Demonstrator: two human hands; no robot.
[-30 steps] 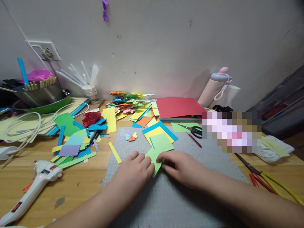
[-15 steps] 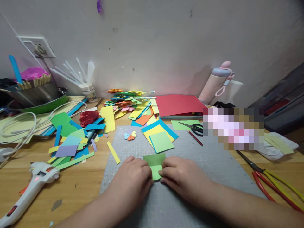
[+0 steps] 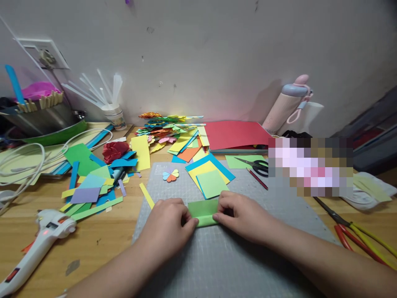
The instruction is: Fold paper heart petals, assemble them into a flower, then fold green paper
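A small green sheet of paper (image 3: 203,210) stands partly folded between my two hands, its near edge turned up and its back part upright. My left hand (image 3: 170,221) pinches its left end, thumb on the near fold. On the right end, my right hand (image 3: 240,217) grips it the same way, fingers curled behind. Under both hands lies a grey cutting mat (image 3: 214,260). Just beyond them, a light green square (image 3: 212,184) rests on yellow and blue sheets. Farther left on the mat is a flat multicoloured paper flower (image 3: 170,175).
Paper scraps (image 3: 89,186) and a white glue gun (image 3: 40,248) lie at left. At right are black scissors (image 3: 259,166), a dark red pencil (image 3: 258,179) and red-and-yellow-handled shears (image 3: 344,227). A red sheet (image 3: 237,135) and a pink bottle (image 3: 288,101) are by the wall.
The near edge of the green paper has been folded up toward its back part. Both hands have moved slightly away from me, and their thumbs now press on the fold.
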